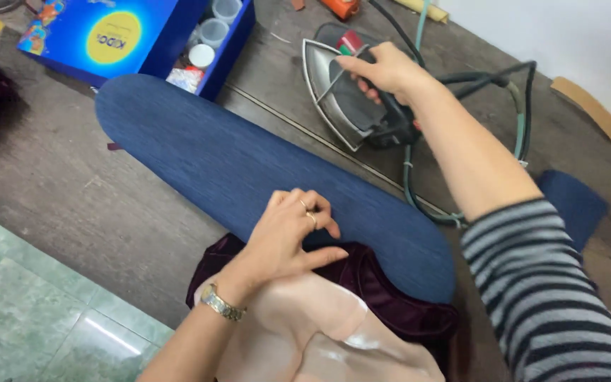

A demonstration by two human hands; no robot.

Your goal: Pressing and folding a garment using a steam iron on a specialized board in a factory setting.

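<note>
Head view: right hand (383, 69) gripping iron (341, 92) handle, far right. Left hand (288, 237) loosely curled, pressing maroon garment (390, 297) against blue ironing board (235, 163). Blue rectangular box (107, 35), yellow round label, far left.

— Where's the iron (348, 95)?
— On the surface (93, 191), behind the padded board (249, 163). A garment (383, 297) overlaps the board's near edge.
— And the box (136, 35)?
— Behind the board's left end, probably touching.
</note>
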